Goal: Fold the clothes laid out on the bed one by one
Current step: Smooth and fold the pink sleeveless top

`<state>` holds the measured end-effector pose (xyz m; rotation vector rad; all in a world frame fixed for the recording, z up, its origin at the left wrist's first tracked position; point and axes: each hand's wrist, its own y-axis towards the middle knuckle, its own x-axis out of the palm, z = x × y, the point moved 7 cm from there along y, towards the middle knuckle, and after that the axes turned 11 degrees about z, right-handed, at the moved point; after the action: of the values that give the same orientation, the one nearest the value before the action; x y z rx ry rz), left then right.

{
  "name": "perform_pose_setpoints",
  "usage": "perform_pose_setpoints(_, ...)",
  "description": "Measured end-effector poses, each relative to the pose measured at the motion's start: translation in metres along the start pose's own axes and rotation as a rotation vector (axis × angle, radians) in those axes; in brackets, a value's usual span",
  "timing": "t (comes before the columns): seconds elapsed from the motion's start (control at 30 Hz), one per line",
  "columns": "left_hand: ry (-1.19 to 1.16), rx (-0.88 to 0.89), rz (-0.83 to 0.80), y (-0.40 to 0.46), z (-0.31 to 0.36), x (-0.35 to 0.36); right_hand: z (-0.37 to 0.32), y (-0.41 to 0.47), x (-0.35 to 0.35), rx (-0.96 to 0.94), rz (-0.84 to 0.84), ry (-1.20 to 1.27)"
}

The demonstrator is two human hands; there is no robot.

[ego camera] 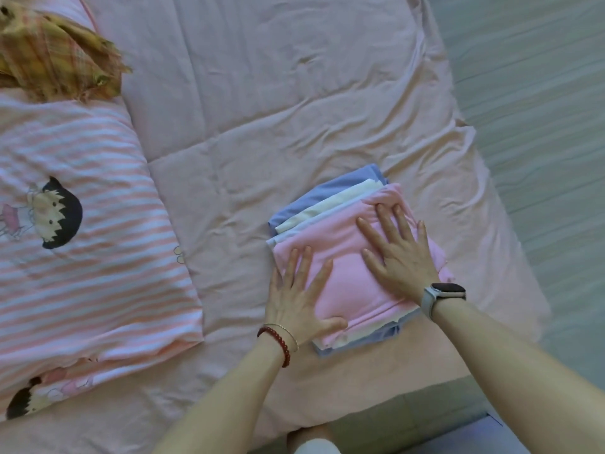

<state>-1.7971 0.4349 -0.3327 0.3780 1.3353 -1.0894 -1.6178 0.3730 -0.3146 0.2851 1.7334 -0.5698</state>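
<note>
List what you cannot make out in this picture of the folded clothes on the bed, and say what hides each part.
- Head view: lower clothes in the pile show only edge strips; the pink top piece covers them.
- Middle of the pink piece: covered by left hand and right hand.
- Plaid cloth: cut off by the left edge.
- Striped quilt: cut off by the left edge.
</note>
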Motion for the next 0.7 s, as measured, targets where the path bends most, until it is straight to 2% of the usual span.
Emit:
perform_pose_setpoints(0.1, -0.021, 0.041, -0.083, 0.003, -0.004, -0.009, -0.008, 0.003, -0.006, 0.05, -0.032, -0.033)
perform_pose_setpoints(0.2, -0.209, 0.001, -0.121, 0.001, -0.011, -0.04, -0.028, -0.002, -0.031, 0.18, -0.02, -0.083)
perform_pose_setpoints(0.3, -0.319, -0.139, 0.08, -0.011, -0.044, -0.1, -0.069, -0.011, -0.067, 0.274, 0.004, -0.016)
perform_pose_setpoints(0.47, -0.271, -0.291, 0.331, -0.089, -0.137, -0.206, -0.196, -0.015, -0.136, 0.052, 0.118, 0.195)
perform_pose_setpoints(0.6, -0.245, -0.443, 0.59, -0.218, -0.234, -0.279, -0.322, -0.038, -0.194, -0.081, 0.258, 0.382)
perform_pose_setpoints(0.7, -0.37, -0.648, 0.753, -0.342, -0.306, -0.301, -0.426, -0.075, -0.214, -0.168, 0.284, 0.522)
